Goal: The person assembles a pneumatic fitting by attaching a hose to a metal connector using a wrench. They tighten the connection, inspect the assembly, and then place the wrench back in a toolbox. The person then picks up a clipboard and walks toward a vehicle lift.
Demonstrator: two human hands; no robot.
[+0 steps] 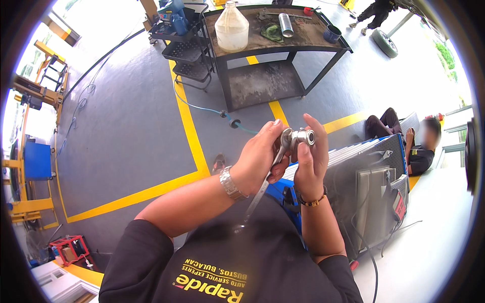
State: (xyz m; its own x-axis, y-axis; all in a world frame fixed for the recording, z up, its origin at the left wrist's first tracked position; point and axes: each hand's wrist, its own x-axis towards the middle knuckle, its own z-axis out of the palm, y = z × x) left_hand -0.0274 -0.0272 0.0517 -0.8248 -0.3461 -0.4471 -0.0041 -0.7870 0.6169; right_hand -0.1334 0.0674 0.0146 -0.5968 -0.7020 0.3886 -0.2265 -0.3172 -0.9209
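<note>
My left hand [256, 156] is closed round a long chrome wrench [264, 186], its thumb up by the wrench's head. The shank slants down toward my shirt, where its lower end looks blurred. At the wrench's head sits a short shiny socket-like cylinder [302, 137] with a round hole in its end. My right hand [312, 169] holds this cylinder between the thumb below and the fingers above and behind. Whether the two metal pieces are joined or only touching, I cannot tell. Both hands are in front of my chest, above the floor.
Ahead stands a black work table [262, 50] bearing a cloudy jug [232, 30], a spray can [286, 25] and a dark cup [332, 34]. A tiered cart [188, 53] adjoins it. A blue hose [197, 107] crosses the floor. Grey panels [364, 187] and a seated person [423, 151] are at right.
</note>
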